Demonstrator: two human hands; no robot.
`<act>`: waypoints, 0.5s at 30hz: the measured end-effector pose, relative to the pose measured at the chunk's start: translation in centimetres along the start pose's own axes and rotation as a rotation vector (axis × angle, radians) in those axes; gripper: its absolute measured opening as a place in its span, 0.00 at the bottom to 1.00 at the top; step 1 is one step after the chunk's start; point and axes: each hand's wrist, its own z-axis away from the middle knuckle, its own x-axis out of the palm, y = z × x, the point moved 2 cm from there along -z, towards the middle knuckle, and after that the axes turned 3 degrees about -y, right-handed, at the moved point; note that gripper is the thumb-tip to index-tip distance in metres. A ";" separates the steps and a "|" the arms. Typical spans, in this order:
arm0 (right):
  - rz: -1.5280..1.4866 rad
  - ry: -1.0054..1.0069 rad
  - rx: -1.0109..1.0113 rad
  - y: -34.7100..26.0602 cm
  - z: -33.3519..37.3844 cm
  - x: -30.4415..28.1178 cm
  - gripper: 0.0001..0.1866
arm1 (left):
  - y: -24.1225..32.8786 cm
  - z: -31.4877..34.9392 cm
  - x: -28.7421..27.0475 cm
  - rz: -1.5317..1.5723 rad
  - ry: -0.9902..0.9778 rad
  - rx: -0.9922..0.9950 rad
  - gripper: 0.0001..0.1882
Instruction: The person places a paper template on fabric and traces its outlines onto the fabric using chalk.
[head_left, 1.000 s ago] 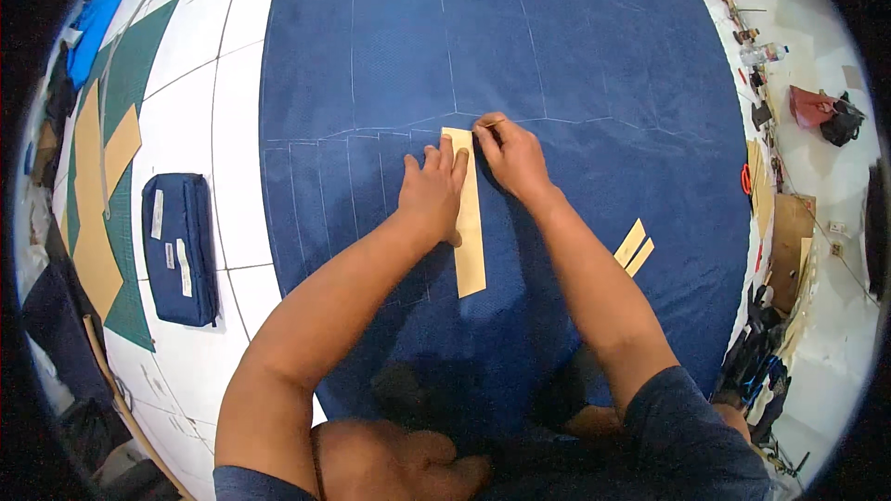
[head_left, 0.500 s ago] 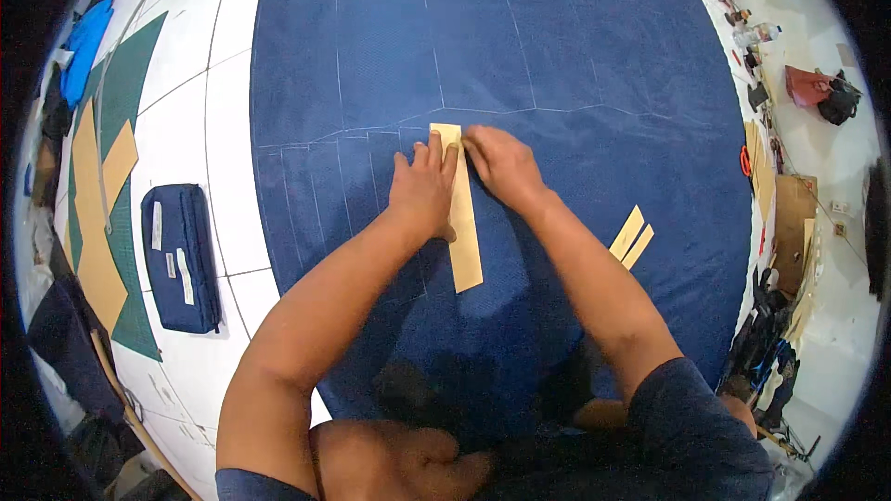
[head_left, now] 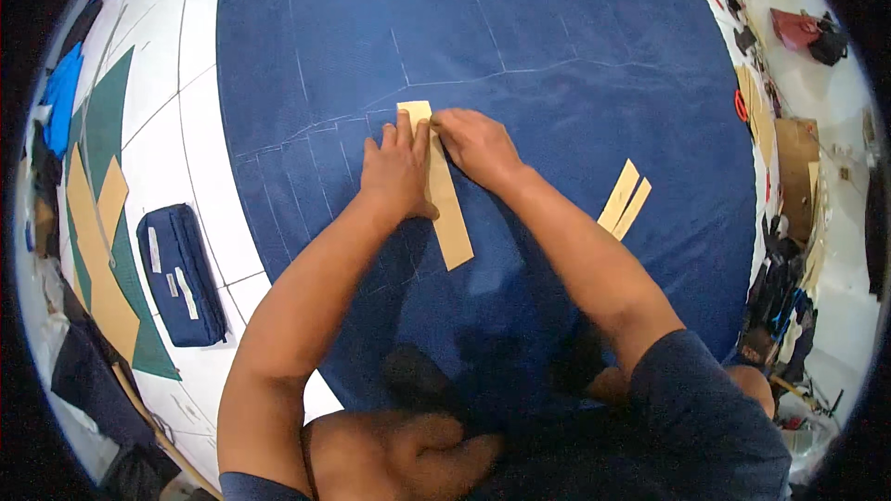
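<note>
A long tan card strip (head_left: 449,213) lies on a wide navy cloth (head_left: 557,288) marked with thin white lines. My left hand (head_left: 397,172) rests with fingers stretched out along the strip's left side. Its fingertips press near the far end, and the thumb touches lower down. At the strip's upper right edge, my right hand (head_left: 478,144) is closed in a pinch. Whatever is between those fingertips is hidden. White lines run in rows left of the strip, and a long uneven line crosses the cloth beyond it.
Two short card strips (head_left: 625,199) lie on the cloth to the right. On the white tiles at left are a navy zipped case (head_left: 181,274) and tan card patterns (head_left: 97,250) over a green mat (head_left: 153,348). Orange-handled scissors (head_left: 741,106) lie beyond the cloth's right edge.
The whole view has shifted and turned slightly, so the hands and strip appear further left and higher. Both hands keep the same places against the strip.
</note>
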 end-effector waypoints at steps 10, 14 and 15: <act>-0.092 -0.141 -0.058 -4.5 10.7 -1.1 0.12 | -0.3 0.3 0.1 -0.054 -0.029 -0.018 0.77; -0.054 -0.167 0.001 -3.7 7.6 -1.3 0.09 | -0.2 0.0 0.3 -0.065 -0.034 -0.013 0.77; -0.073 -0.139 -0.010 -3.5 8.2 -0.9 0.08 | -0.1 0.0 0.3 -0.052 -0.029 -0.008 0.77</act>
